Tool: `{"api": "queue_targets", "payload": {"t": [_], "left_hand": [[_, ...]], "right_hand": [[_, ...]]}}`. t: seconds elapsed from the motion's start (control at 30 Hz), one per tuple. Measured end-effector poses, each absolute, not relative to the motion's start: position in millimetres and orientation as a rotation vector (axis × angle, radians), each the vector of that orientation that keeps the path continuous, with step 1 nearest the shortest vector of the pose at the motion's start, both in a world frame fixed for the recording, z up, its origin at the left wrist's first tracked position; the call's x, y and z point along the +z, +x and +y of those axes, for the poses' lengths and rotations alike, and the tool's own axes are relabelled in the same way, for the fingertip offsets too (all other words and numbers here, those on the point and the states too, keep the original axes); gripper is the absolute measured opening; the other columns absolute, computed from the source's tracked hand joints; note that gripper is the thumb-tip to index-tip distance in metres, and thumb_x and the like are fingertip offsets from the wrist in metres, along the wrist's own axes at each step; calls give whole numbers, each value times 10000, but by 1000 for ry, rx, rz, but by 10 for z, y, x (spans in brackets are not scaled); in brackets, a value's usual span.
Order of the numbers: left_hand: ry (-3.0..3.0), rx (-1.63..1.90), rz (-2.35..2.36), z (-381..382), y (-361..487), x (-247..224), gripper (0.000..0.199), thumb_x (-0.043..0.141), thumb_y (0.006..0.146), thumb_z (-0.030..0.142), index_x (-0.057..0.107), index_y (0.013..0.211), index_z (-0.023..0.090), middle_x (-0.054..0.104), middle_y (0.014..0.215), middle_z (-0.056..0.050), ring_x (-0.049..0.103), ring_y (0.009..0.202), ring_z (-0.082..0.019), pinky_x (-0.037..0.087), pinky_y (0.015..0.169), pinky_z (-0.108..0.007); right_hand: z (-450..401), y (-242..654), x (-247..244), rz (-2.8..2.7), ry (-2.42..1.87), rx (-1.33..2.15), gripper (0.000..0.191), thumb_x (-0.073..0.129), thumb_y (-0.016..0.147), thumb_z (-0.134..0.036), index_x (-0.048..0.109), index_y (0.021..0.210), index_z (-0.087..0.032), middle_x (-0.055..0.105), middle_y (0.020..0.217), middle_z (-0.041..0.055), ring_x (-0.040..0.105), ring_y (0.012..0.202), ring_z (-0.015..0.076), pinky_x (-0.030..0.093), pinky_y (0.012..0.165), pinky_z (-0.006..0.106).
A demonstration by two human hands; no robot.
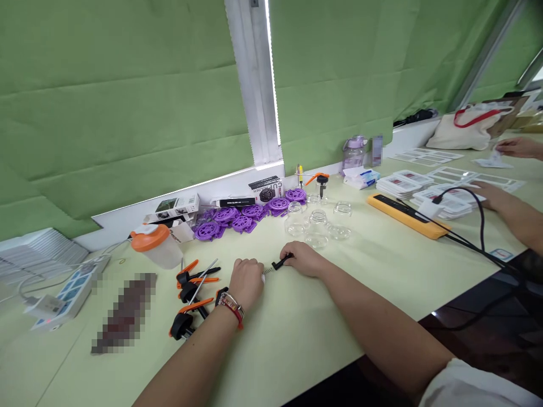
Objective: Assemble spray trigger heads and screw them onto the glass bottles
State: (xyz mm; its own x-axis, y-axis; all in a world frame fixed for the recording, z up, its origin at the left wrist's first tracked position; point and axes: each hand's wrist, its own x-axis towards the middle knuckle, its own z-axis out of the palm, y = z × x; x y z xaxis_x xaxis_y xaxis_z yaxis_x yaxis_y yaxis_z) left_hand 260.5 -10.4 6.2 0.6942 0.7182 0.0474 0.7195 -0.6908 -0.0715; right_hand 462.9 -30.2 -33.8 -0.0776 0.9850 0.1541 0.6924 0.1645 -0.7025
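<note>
My left hand [248, 280] is closed low over the table, and a thin metal coil spring [268, 271] sticks out from its fingertips. A black round piece [220, 295] shows beside its wrist; whether the hand holds that too is hidden. Facing the spring's free end, my right hand [303, 259] pinches a short black plastic tube [280, 262] with a bent tip. The tube and the spring are close, with a small gap between them. Left of my left hand lie several black pump tops with orange levers [183, 325] and metal rods.
Beyond my hands stand several clear glass jars [317, 232], with purple plastic holders [242, 221] and boxes [266, 191] behind. An orange-lidded cup [155, 246] and a white power strip [70, 294] are at left. At right are a yellow power strip [407, 216], cables, cards and another person's hands.
</note>
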Motion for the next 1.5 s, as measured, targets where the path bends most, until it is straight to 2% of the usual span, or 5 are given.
{"api": "queue_targets", "payload": {"t": [0.1,0.27,0.9,1.2,1.5], "left_hand": [[-2797,-13,-1191,-45,2651,103,251,415,748,66,643,757,171,669,765,-86,600,770,-212,328,743,-351],[-2780,17,-1161,88,2790,158,244,420,747,47,634,774,161,673,731,-95,613,739,-220,321,774,-366],[-2782,61,-1024,211,2962,179,269,416,727,17,639,785,156,657,752,-93,609,766,-214,303,787,-355],[-2772,42,-1120,216,2937,169,239,429,728,43,638,755,156,670,742,-103,613,744,-221,295,803,-372],[-2832,51,-1177,350,3093,121,190,473,723,92,649,743,160,687,743,-98,624,751,-232,305,783,-376]], "right_hand": [[-274,4582,-360,-1923,-1517,524,164,607,743,-99,694,829,-209,666,899,25,545,906,194,418,806,309],[-226,4556,-418,-1978,-1443,454,229,577,760,-61,700,878,-214,668,929,27,553,928,194,415,848,319],[-213,4563,-400,-1929,-1532,481,233,623,738,-88,699,924,-205,667,962,37,551,942,206,413,855,314],[-218,4568,-397,-1893,-1534,502,226,625,723,-86,694,905,-201,665,956,39,560,946,201,417,838,304],[-263,4606,-360,-1774,-1604,587,313,658,689,-138,650,998,-185,633,939,40,558,828,168,421,716,264]]}}
